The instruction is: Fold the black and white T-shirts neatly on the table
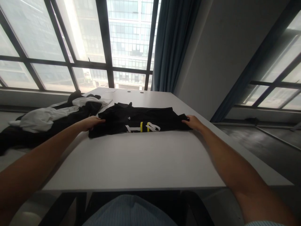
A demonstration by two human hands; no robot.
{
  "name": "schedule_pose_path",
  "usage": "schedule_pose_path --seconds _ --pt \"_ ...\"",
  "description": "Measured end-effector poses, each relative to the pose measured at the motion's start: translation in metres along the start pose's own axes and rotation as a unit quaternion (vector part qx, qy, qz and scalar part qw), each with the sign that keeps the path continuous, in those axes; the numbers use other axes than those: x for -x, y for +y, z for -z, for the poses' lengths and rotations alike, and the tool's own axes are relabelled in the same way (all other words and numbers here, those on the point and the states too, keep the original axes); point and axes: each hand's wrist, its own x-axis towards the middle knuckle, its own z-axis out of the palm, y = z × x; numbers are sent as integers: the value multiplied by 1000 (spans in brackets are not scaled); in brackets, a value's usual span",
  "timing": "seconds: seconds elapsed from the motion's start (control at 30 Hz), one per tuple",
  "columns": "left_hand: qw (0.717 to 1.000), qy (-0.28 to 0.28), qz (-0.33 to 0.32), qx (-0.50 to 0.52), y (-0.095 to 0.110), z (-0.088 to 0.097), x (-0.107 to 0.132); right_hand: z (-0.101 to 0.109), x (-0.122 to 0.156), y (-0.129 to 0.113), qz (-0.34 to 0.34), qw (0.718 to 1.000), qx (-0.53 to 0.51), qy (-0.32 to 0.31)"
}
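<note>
Left hand (91,123) and right hand (193,121) pinch opposite ends of a black cloth garment (152,114) with white-and-yellow print, between the flat white table (150,160)'s near and far edges, apparently to hold it taut.

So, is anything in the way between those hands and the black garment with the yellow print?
Nothing visible is. The left hand and right hand each hold an end of the black garment directly. The pile of dark and light cloth lies off to the left, not between either hand and the garment.
</note>
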Motion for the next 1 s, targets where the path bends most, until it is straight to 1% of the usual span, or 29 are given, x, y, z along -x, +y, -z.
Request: schedule_pose_path --seconds 0.03,0.1,0.2,0.27,0.3,0.37,0.5,0.57,0.63,0.73,0.8,0.87,0.93,1.0 --pt "1000 -6 8 -4 -2 0 -1 -2 0 -1 -4 1000 20 -1" --pt "1000 -15 9 -9 -5 2 -1 -3 1 0 -17 1000 22 -9" --pt "1000 -17 -14 -7 -6 5 1 3 5 7 -39 997 -31 -54" --pt "999 -8 -36 7 -5 5 2 8 7 12 -42 993 -70 -84" --pt "999 -3 -52 18 -4 5 2 10 8 14 -38 992 -83 -89" --pt "995 5 -92 41 -3 4 1 13 7 16 -17 994 -89 -68" --pt "980 32 -178 83 -6 5 -5 6 3 10 33 997 -48 44" --pt "977 63 -194 62 -10 6 -9 -3 2 5 44 995 -15 87" --pt "977 85 -193 11 -16 6 -12 -11 3 -1 51 993 26 103" --pt "974 93 -202 -34 -21 4 -15 -18 6 -8 46 993 79 73" --pt "975 87 -198 -46 -21 5 -16 -16 7 -9 38 994 91 48" --pt "980 59 -178 -68 -18 8 -13 -10 7 -7 37 997 67 21" --pt "982 4 -159 -103 -13 15 -6 -3 8 -3 38 999 10 -22" --pt "978 -56 -146 -136 -9 23 2 4 9 0 37 996 -53 -68"
